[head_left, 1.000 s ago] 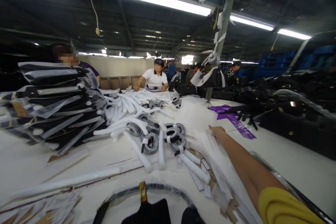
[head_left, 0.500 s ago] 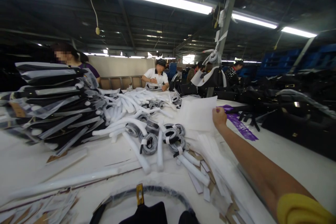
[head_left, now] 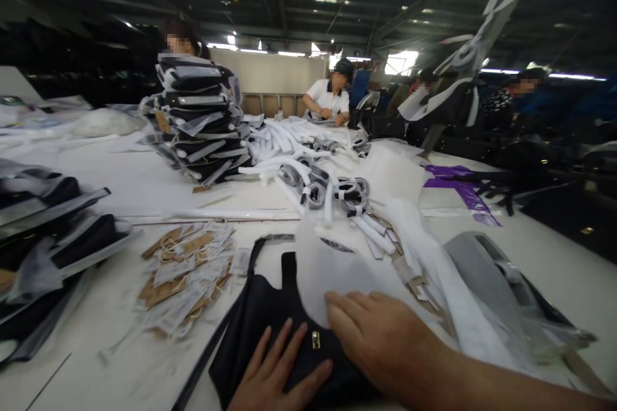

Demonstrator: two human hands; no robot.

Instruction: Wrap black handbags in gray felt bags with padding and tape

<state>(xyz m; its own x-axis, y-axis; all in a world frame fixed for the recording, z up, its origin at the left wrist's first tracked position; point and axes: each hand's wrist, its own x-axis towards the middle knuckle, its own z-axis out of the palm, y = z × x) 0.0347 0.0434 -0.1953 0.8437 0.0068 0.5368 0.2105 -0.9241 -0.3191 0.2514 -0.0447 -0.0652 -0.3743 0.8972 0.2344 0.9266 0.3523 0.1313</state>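
A black handbag [head_left: 263, 327] with a small gold clasp [head_left: 315, 340] lies on the white table [head_left: 110, 366] right in front of me. My left hand [head_left: 277, 372] rests flat on it, fingers spread, just left of the clasp. My right hand [head_left: 380, 340] lies over the bag's right side, fingers stretched out onto a white sheet of paper [head_left: 332, 273] that covers part of the bag. The bag's black strap [head_left: 226, 321] runs off to the left.
Paper tags with strings [head_left: 186, 270] lie left of the bag. Wrapped black bags [head_left: 38, 237] pile up at far left and a stack [head_left: 197, 122] behind. White padded handles and grey coils [head_left: 313, 173] fill the middle. A grey tape dispenser [head_left: 486, 282] sits right. Other people work behind.
My view has dropped and swung left. My right hand came back from the far paper pile with a white sheet and now lies on the bag. My left hand has come into view.
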